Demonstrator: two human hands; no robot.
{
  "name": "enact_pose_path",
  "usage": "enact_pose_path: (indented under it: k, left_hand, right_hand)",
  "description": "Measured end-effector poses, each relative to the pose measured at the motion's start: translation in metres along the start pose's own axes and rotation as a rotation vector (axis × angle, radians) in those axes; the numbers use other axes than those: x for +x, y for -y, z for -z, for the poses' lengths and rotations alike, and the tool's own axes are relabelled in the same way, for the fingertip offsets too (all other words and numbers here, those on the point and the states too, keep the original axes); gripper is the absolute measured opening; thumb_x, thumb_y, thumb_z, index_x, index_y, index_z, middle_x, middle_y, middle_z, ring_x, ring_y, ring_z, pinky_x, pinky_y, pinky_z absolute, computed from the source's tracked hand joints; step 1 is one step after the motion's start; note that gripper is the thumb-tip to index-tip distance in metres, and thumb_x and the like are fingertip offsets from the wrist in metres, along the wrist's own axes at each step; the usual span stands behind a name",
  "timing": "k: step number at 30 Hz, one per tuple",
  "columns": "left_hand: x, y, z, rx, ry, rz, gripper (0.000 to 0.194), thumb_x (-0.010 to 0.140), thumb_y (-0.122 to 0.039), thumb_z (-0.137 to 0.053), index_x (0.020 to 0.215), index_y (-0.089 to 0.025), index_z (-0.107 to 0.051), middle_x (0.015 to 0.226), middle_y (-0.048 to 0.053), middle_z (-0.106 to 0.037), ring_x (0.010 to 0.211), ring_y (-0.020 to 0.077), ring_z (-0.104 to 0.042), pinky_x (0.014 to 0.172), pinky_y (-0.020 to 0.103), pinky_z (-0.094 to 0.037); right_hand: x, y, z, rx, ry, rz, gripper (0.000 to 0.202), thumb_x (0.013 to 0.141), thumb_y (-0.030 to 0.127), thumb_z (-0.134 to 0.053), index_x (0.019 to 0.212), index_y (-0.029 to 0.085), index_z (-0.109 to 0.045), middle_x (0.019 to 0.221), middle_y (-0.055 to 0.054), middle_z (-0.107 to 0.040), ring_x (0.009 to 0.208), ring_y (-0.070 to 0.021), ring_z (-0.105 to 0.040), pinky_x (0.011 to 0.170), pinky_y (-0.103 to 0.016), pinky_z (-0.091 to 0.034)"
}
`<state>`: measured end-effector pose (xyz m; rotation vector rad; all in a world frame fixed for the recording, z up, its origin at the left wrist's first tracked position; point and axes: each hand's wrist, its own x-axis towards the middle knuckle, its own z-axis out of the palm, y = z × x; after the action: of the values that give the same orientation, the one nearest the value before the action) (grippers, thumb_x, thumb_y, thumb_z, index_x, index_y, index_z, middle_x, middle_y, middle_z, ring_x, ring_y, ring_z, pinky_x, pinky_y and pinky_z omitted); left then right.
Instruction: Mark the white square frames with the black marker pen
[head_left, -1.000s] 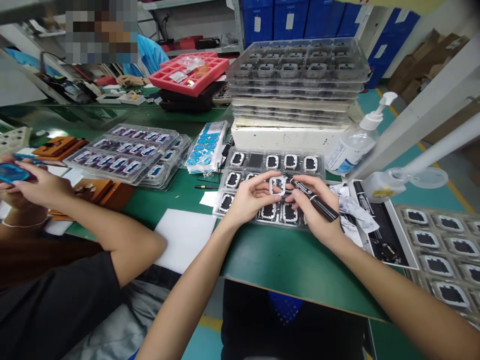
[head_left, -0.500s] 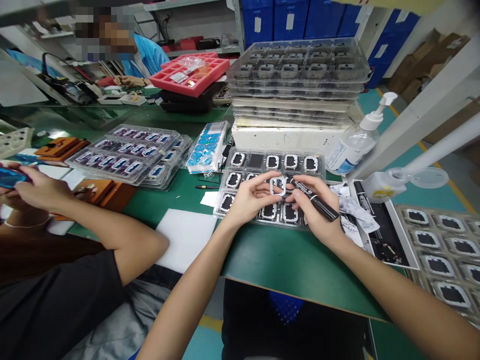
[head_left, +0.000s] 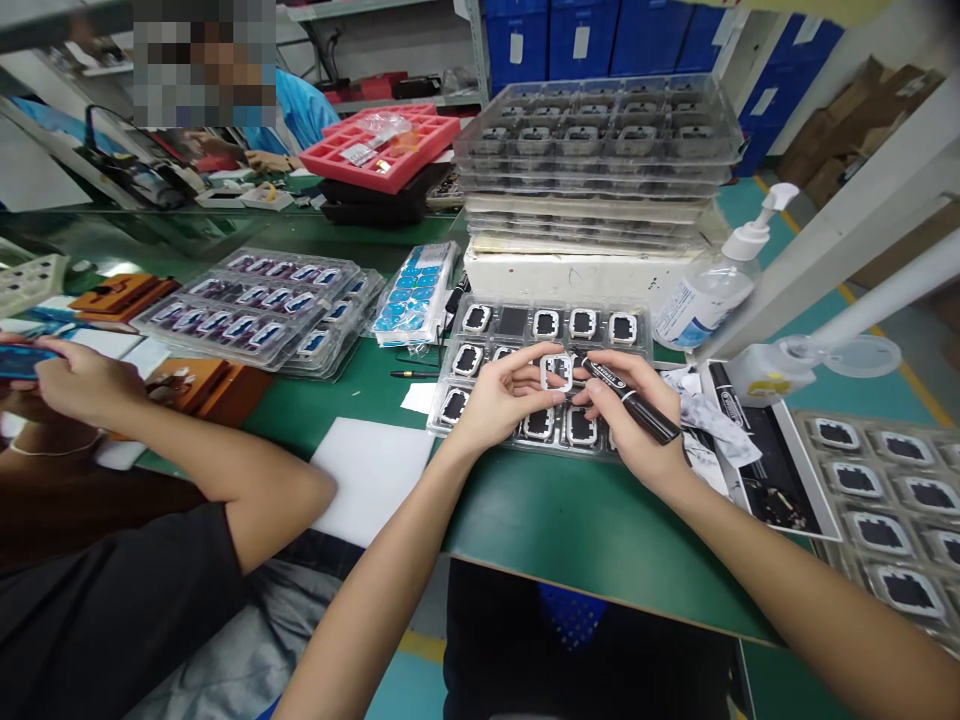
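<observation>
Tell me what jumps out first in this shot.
At centre, the left hand pinches a small white frame while the right hand points a black marker at it, over a clear tray of dark parts. Behind rises a tall stack of trays; a pump bottle stands to its right.

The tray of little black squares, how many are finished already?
Which ones are finished cannot be told: no marks show. The clear tray under the hands looks nearly full of white-framed parts. In hand now: the left hand holds one frame up, and the right hand holds a black marker with its tip at it. Another tray of parts lies to the right.
</observation>
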<state>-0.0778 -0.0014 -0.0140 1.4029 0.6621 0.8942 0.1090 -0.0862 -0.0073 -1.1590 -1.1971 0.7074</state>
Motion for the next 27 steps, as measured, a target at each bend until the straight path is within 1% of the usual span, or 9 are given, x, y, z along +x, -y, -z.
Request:
enact_pose_path:
  k: [6, 16, 21, 27]
  left_hand:
    - [-0.0003, -0.0001, 0.0008, -0.001, 0.005, 0.003, 0.069, 0.076, -0.032, -0.098, 0.139, -0.021, -0.073, 0.099, 0.006, -0.084, 0.082, 0.0141, -0.074, 0.079, 0.025, -0.060]
    - [-0.0004, -0.0005, 0.0005, 0.014, 0.005, 0.006, 0.071, 0.075, -0.035, -0.098, 0.140, -0.020, -0.073, 0.100, 0.007, -0.084, 0.084, 0.0177, -0.076, 0.080, 0.029, -0.063]
    - [-0.0005, -0.0011, 0.0004, 0.016, 0.003, 0.009, 0.071, 0.075, -0.035, -0.098, 0.139, -0.020, -0.073, 0.100, 0.007, -0.084, 0.084, 0.0177, -0.076, 0.081, 0.030, -0.063]
    - [-0.0005, -0.0018, -0.0001, 0.005, 0.001, 0.009, 0.071, 0.074, -0.034, -0.099, 0.138, -0.020, -0.073, 0.098, 0.006, -0.083, 0.082, 0.0157, -0.075, 0.080, 0.028, -0.062]
  right_hand:
    - [-0.0002, -0.0007, 0.0006, 0.002, 0.000, -0.003, 0.032, 0.097, 0.044, -0.078, 0.126, 0.029, -0.074, 0.115, -0.005, -0.083, 0.081, -0.0179, -0.081, 0.069, -0.032, -0.068]
    - [0.0003, 0.0019, -0.0006, 0.001, -0.002, -0.028, 0.036, 0.096, 0.048, -0.078, 0.124, 0.027, -0.073, 0.115, -0.007, -0.083, 0.080, -0.0196, -0.080, 0.068, -0.035, -0.070]
    - [0.0002, 0.0012, 0.0000, 0.005, -0.001, -0.024, 0.034, 0.096, 0.046, -0.078, 0.125, 0.027, -0.073, 0.114, -0.007, -0.083, 0.080, -0.0190, -0.080, 0.068, -0.034, -0.069]
    - [0.0004, 0.0011, 0.0001, 0.005, -0.005, -0.023, 0.035, 0.096, 0.047, -0.078, 0.124, 0.027, -0.073, 0.114, -0.007, -0.083, 0.080, -0.0197, -0.080, 0.068, -0.034, -0.069]
